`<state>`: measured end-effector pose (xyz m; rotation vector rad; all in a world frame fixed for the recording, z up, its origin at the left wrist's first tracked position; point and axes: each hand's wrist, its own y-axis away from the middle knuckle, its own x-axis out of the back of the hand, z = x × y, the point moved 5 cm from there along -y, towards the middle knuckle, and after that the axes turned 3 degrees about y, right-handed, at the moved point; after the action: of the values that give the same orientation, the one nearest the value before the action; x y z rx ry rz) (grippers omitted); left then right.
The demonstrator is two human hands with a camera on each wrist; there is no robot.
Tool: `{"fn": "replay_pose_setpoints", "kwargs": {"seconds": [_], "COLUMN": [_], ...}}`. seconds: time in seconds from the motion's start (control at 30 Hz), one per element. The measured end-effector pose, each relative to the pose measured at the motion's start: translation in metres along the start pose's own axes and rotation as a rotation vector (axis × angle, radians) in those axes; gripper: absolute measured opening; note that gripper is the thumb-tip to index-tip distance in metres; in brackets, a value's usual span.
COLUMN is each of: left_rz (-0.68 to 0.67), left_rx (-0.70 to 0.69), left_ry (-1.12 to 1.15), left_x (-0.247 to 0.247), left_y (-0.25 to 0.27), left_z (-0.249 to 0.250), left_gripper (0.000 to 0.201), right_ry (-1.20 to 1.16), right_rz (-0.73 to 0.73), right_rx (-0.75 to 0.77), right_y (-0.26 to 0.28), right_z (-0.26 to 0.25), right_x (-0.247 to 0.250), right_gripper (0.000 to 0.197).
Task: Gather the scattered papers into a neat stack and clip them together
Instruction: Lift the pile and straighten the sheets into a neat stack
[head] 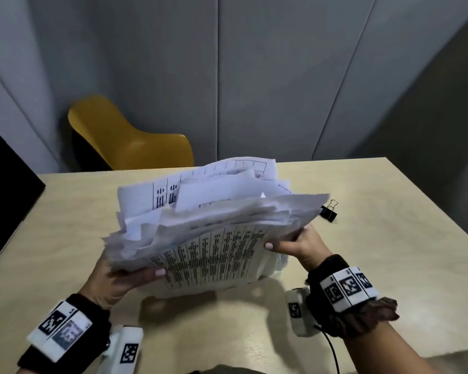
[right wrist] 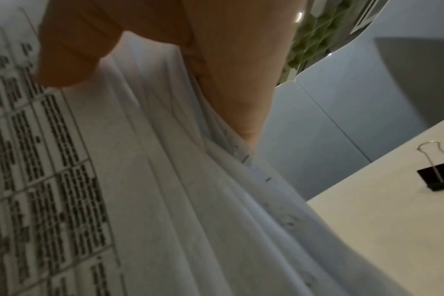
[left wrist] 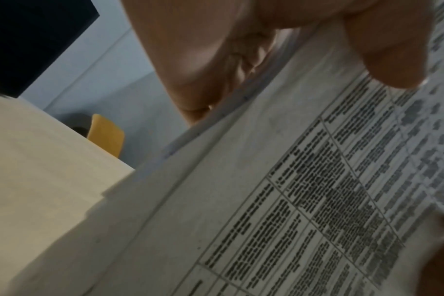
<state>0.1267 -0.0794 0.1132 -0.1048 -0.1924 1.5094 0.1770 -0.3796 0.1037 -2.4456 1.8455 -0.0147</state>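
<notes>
A thick, uneven bundle of printed papers point(head: 211, 228) stands on its lower edge on the beige table point(head: 389, 252), its sheets splayed at the top. My left hand point(head: 119, 279) grips its left side, thumb on the printed front sheet point(left wrist: 317, 200). Gripping the right side is my right hand point(head: 295, 245), its thumb on the same printed front sheet point(right wrist: 51, 160). A black binder clip point(head: 328, 211) lies on the table just beyond the bundle's right corner; the right wrist view shows the clip point(right wrist: 437, 178) untouched.
A yellow chair point(head: 130, 136) stands behind the table's far edge, against grey wall panels. A dark panel point(head: 6, 179) sits at the far left. Bare tabletop lies to the right and in front of the bundle.
</notes>
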Motion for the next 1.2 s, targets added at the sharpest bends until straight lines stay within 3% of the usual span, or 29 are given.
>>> {"fn": "replay_pose_setpoints", "kwargs": {"seconds": [0.17,0.23,0.33,0.4,0.43,0.5,0.53,0.63,0.73,0.8,0.9,0.97,1.0,1.03,1.1,1.2], "left_rz": [0.020,0.046,0.000,-0.003,0.005,0.089,0.136,0.149,0.132,0.189,0.232,0.179,0.203,0.204,0.141,0.146], "left_rx": [0.047,0.006,0.033,0.059,0.047,-0.018,-0.008,0.023,0.034,-0.030,-0.052,-0.031,-0.012,0.015,0.015,-0.026], "left_ry": [-0.003,0.037,0.112,0.172,0.152,0.126,0.144,0.125,0.124,0.102,0.125,0.133,0.113,0.109,0.136,0.090], "left_x": [0.011,0.015,0.007,0.000,-0.001,0.002,0.007,0.006,-0.009,-0.008,-0.001,0.003,0.004,0.004,-0.007,-0.008], "left_y": [-0.005,-0.003,-0.003,0.000,0.001,0.002,0.002,0.001,-0.005,-0.009,-0.006,-0.001,0.001,0.001,-0.003,-0.010], "left_z": [-0.019,-0.015,-0.016,-0.019,-0.018,-0.012,-0.013,-0.016,-0.012,-0.008,-0.006,-0.011,-0.011,-0.012,-0.007,-0.002], "left_gripper": [0.091,0.079,0.028,0.043,0.033,0.066,0.075,0.064,0.031,0.052,0.029,0.070,0.079,0.075,0.044,0.045], "right_ry": [0.029,0.006,0.060,0.092,0.074,0.049,0.061,0.126,0.118,0.038,0.025,0.059,0.075,0.086,0.085,0.074], "right_rz": [-0.053,0.005,-0.002,-0.043,-0.053,-0.038,-0.017,0.013,0.034,0.078,0.096,0.062,0.052,0.050,0.059,0.098], "right_rx": [0.052,0.049,0.033,0.029,0.034,0.063,0.063,0.032,0.029,0.034,0.048,0.025,0.007,-0.006,-0.001,0.035], "right_y": [-0.004,0.000,0.004,0.002,0.002,0.000,0.000,0.001,-0.004,-0.004,0.000,0.004,0.005,0.004,-0.002,-0.009], "right_z": [-0.016,-0.012,-0.008,-0.011,-0.014,-0.015,-0.013,-0.007,-0.005,-0.012,-0.011,-0.004,-0.001,0.000,0.000,-0.007], "right_x": [-0.014,-0.010,-0.012,-0.021,-0.023,-0.020,-0.017,-0.017,-0.024,-0.025,-0.016,-0.011,-0.009,-0.009,-0.008,-0.009], "right_gripper": [0.078,0.068,0.054,0.056,0.060,0.076,0.071,0.046,0.037,0.040,0.044,0.052,0.056,0.059,0.053,0.041]}}
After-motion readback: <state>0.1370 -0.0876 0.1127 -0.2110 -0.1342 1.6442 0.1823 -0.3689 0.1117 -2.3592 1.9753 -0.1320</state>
